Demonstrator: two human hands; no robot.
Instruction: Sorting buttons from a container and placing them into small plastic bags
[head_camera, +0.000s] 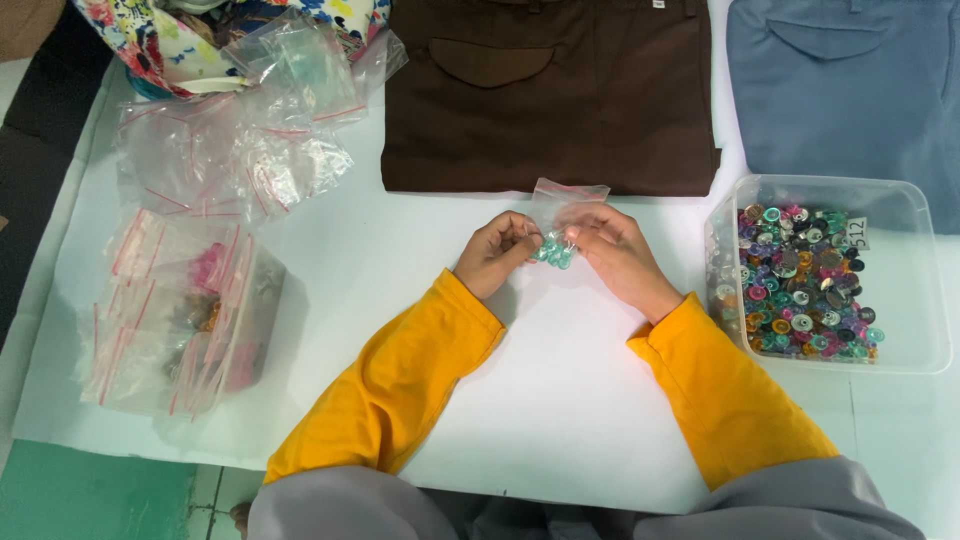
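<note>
Clear plastic makes up the small zip bag (562, 205) pinched between both hands over the middle of the white table (560, 400); a cluster of teal buttons (553, 252) sits in its lower end, just between the fingertips; the left hand (497, 252) has its fingers closed on the bag's left side, and the right hand (612, 248) has its fingers closed on the right side, thumb and forefinger meeting at the buttons; both arms wear yellow sleeves (400, 380); to the right, near the right forearm, stands a clear plastic tub (925, 290) holding a heap of mixed buttons (800, 285) in teal, pink, purple, orange and silver; beyond the hands lies a folded brown garment (550, 100), with a folded blue garment (850, 90) beside it at the right; at the far left, well apart from the hands, lie piles of empty zip bags (240, 150) with red seal strips, and nearer the table edge a stack of filled bags (185, 320).
</note>
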